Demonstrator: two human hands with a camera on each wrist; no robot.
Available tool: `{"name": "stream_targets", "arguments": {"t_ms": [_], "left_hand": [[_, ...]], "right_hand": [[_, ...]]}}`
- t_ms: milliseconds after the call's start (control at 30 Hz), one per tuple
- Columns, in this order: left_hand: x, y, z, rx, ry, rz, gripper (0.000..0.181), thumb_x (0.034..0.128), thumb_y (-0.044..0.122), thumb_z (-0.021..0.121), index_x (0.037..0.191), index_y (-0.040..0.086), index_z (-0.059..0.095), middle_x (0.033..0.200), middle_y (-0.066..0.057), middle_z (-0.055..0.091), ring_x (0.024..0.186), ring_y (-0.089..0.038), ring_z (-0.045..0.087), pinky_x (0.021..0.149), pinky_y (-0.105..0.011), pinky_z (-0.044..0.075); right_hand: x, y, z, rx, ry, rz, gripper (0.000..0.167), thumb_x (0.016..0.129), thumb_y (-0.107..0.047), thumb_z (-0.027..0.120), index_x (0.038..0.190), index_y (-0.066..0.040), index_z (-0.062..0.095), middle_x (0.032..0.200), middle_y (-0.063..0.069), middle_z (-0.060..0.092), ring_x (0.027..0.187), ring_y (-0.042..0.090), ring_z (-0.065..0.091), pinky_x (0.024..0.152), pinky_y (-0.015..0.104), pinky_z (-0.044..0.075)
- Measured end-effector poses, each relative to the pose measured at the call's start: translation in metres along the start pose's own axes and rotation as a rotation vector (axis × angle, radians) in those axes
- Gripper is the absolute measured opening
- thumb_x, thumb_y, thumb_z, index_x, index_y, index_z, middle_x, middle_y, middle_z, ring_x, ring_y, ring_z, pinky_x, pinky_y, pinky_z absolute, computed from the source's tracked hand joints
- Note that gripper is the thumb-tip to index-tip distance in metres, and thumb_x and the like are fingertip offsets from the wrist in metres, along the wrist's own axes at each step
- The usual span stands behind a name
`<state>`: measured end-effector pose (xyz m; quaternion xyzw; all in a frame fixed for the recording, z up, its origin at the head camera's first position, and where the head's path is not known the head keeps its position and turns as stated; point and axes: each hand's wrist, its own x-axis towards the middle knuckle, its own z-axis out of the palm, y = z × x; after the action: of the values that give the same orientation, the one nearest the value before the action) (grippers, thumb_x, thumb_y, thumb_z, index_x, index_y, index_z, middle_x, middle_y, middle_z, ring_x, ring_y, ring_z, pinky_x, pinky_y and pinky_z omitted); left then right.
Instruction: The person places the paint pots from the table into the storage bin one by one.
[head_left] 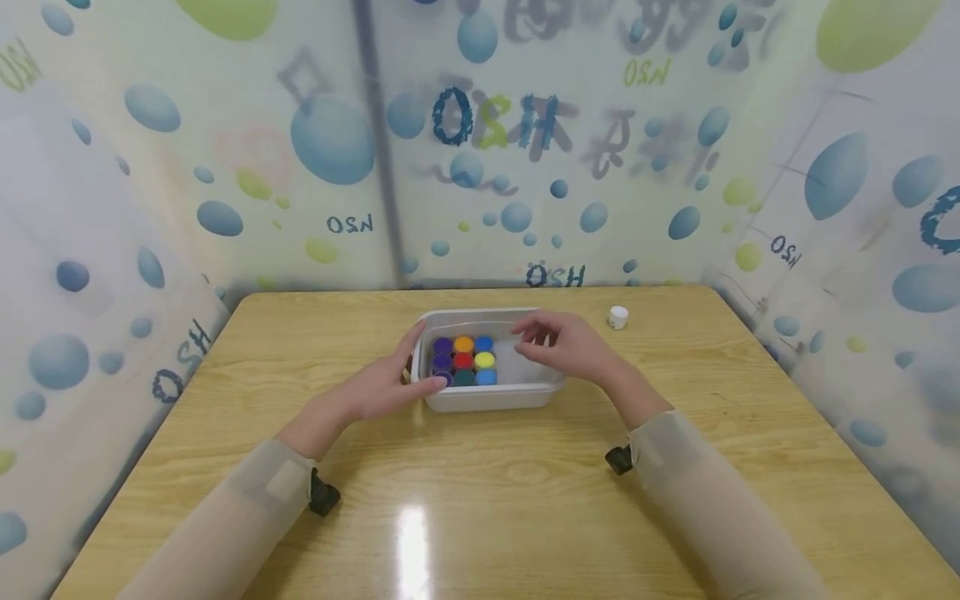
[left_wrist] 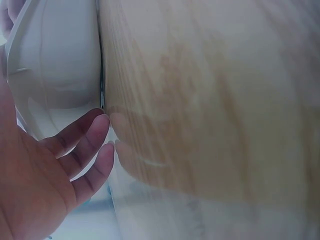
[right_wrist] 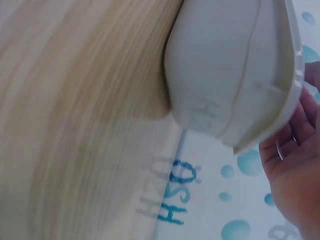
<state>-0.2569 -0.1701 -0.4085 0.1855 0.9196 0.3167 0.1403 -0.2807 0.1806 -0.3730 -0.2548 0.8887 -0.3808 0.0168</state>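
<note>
A white rectangular tub stands on the table in the head view. Its left part holds several small round pots with coloured tops: purple, orange, blue, red, yellow and dark green. At the tub's left end my left hand holds it, thumb over the near rim and the other fingers along the outer side. Those fingertips show low beside the tub wall in the left wrist view. Over the right part of the tub is my right hand, fingers loosely bent, with nothing visible between thumb and forefinger.
A small white pot stands on the table to the right of the tub, near the back edge. The wooden table meets patterned wall panels at the back and sides.
</note>
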Motion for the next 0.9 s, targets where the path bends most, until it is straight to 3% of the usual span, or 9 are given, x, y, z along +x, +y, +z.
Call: {"name": "stream_targets", "arguments": {"t_ms": [300, 633, 900], "left_hand": [[-0.001, 0.001, -0.003, -0.006, -0.001, 0.010, 0.113, 0.0997, 0.078, 0.060, 0.176, 0.037, -0.011, 0.150, -0.022, 0.060, 0.112, -0.030, 0.065, 0.100, -0.051, 0.054], [-0.001, 0.000, -0.001, -0.011, 0.001, 0.001, 0.114, 0.0982, 0.080, 0.061, 0.176, 0.040, -0.012, 0.150, -0.020, 0.060, 0.111, -0.030, 0.064, 0.099, -0.050, 0.054], [0.000, 0.000, -0.001, -0.007, 0.001, 0.003, 0.114, 0.0981, 0.081, 0.060, 0.176, 0.040, -0.012, 0.152, -0.021, 0.059, 0.112, -0.030, 0.064, 0.101, -0.051, 0.054]], "right_hand": [[-0.030, 0.019, -0.028, 0.031, 0.087, 0.062, 0.029, 0.105, -0.022, 0.076, 0.129, -0.008, 0.076, 0.107, 0.008, 0.076, 0.095, 0.024, 0.064, 0.083, 0.032, 0.052], [-0.058, 0.043, -0.051, 0.012, 0.091, 0.149, 0.030, 0.107, -0.027, 0.074, 0.131, -0.009, 0.075, 0.112, 0.010, 0.076, 0.097, 0.021, 0.066, 0.083, 0.029, 0.054], [-0.069, 0.066, -0.066, -0.019, 0.123, 0.206, 0.033, 0.109, -0.027, 0.072, 0.134, -0.006, 0.074, 0.115, 0.013, 0.075, 0.096, 0.019, 0.064, 0.080, 0.028, 0.054]]}}
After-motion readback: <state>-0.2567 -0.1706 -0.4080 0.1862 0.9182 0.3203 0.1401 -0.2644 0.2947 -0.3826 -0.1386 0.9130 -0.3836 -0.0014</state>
